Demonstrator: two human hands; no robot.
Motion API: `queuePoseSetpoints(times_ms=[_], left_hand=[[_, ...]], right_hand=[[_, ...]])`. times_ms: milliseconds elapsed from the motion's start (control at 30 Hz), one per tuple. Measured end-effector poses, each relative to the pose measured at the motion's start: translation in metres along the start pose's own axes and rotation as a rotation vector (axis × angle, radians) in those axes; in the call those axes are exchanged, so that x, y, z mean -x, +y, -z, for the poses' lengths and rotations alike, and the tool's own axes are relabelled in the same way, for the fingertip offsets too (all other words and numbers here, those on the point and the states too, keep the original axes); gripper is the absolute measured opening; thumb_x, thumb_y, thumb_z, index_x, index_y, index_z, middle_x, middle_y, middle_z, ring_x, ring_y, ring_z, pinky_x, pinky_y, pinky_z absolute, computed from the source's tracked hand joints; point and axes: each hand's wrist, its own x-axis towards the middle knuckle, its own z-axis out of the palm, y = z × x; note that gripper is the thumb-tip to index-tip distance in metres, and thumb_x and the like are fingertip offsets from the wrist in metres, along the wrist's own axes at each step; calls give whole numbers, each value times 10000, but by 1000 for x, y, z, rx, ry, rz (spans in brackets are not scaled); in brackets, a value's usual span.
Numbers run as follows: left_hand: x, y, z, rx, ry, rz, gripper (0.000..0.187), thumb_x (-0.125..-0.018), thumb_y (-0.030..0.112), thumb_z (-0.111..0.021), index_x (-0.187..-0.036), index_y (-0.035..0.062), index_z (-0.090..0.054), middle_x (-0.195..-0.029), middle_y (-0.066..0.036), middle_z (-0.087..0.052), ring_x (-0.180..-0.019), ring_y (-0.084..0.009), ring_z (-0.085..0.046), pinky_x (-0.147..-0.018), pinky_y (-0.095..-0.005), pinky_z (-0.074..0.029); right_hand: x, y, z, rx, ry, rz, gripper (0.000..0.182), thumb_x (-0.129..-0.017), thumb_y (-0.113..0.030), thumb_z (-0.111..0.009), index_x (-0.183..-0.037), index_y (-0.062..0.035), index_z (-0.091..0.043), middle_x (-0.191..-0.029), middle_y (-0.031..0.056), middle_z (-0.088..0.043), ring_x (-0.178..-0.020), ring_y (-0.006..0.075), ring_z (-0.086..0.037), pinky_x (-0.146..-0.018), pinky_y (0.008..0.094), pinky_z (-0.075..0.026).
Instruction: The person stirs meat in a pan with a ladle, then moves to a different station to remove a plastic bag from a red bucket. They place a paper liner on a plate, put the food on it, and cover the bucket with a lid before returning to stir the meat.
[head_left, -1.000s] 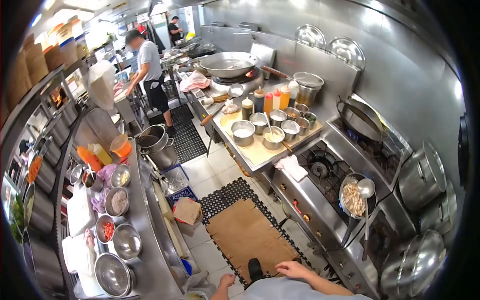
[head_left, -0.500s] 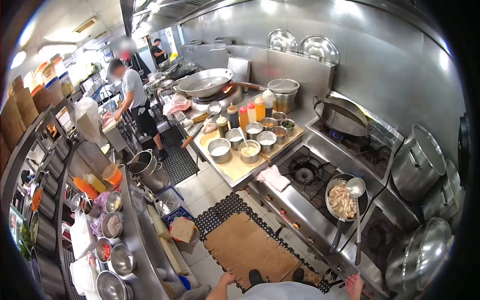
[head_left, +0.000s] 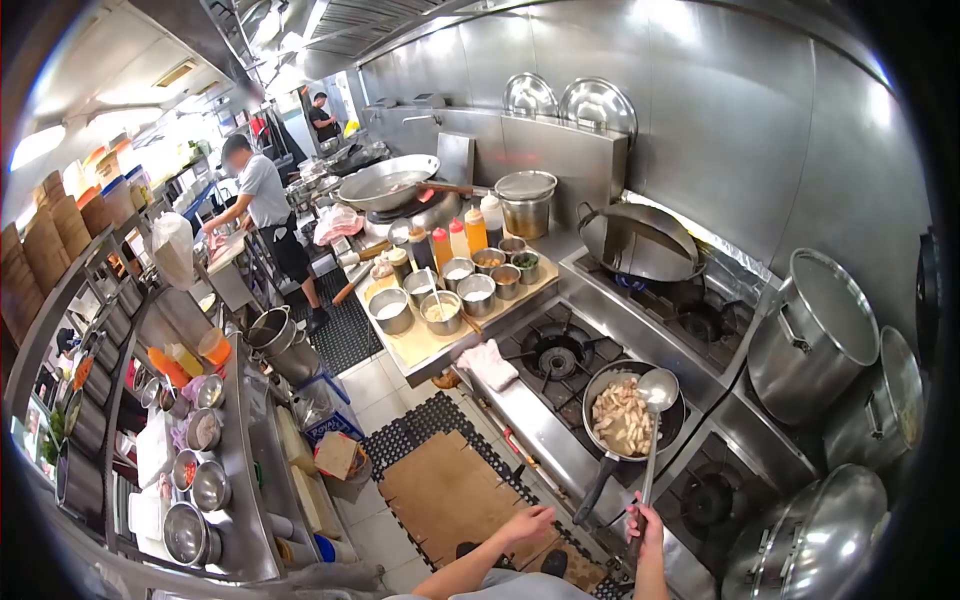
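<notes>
My right hand is wrapped around the handle of a metal ladle. The ladle's bowl rests at the far right rim of a frying pan on the stove. Pale cooked meat pieces fill part of the pan, which looks like chicken or pork strips. To the left, my left hand hovers empty over the floor side of the stove, its fingers loosely bent and slightly apart. It is close to the pan's dark handle but not touching it.
A wok sits on the back burner. Tall pots stand at right. Sauce bottles and metal containers cover the tray ahead. A folded cloth lies on the stove edge. A co-worker stands at a far counter.
My right hand has moved up and taken hold of the ladle's handle. My left hand has risen and moved right toward the pan handle. The view has shifted to the right.
</notes>
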Motion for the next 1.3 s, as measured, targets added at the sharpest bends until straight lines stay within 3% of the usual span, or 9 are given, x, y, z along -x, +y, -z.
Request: queuePoseSetpoints(times_ms=[100,233,300,467,500,700,767,900,1300], left_hand=[[21,63,-82,126,87,35,513,-868,500,-529,-1147,71,-490,-1022,-89,-550,-779,-170,-586,-723,-288,-484],[-10,57,-102,128,-14,59,420,-884,485,-511,-982,77,-488,-815,-46,-555,-623,-129,-558,-527,-254,-463],[-15,62,-103,6,84,32,361,-907,447,-491,-881,89,-454,-653,-15,-511,-499,-104,-502,-408,-237,-387],[-14,67,-99,-46,111,-18,338,-914,422,-488,-831,97,-450,-557,14,-461,-408,-88,-427,-370,-230,-334],[-9,69,-98,-85,145,-38,339,-914,424,-488,-829,98,-454,-562,16,-463,-409,-83,-422,-370,-227,-329],[-10,65,-86,-96,141,-50,351,-898,442,-502,-932,94,-522,-544,12,-465,-409,-81,-417,-366,-238,-313],[-13,67,-84,-125,155,-42,352,-897,440,-504,-950,93,-528,-536,9,-463,-406,-84,-418,-365,-242,-310],[-10,68,-85,-112,159,-9,353,-893,443,-513,-992,105,-530,-490,7,-439,-372,-96,-398,-347,-250,-293],[-13,67,-84,-87,167,21,378,-882,443,-537,-1018,90,-521,-568,-3,-485,-395,-84,-409,-346,-241,-296]], right_hand=[[17,-18,-17,224,48,34,366,-819,-97,-524,-1184,-94,-496,-665,43,-498,-426,97,-426,-331,218,-312],[63,-49,-43,990,210,212,609,-796,-26,-540,-1369,-89,-346,-576,27,-485,-370,125,-439,-340,276,-346],[76,-49,-22,1395,253,384,595,-758,-68,-595,-1321,-46,-403,-678,137,-574,-587,220,-568,-606,331,-470],[113,-79,-22,1414,207,390,619,-724,-75,-608,-1309,-34,-412,-919,252,-606,-721,324,-601,-720,336,-469],[108,-81,-22,1425,193,493,582,-780,-124,-600,-1326,-84,-401,-822,264,-594,-782,398,-591,-732,389,-462],[28,-81,-29,1407,345,327,585,-802,-139,-598,-1343,-97,-379,-853,246,-607,-766,365,-605,-719,375,-464],[25,-79,-38,1519,230,311,600,-819,-164,-587,-1367,-131,-345,-820,237,-610,-767,372,-604,-719,399,-459],[56,-93,-34,1846,98,270,596,-798,-103,-532,-1364,-145,-352,-884,217,-580,-823,386,-577,-735,451,-458],[201,-206,-103,2082,96,142,560,-804,-111,-533,-1338,-53,-378,-918,227,-589,-862,374,-585,-769,437,-468]])
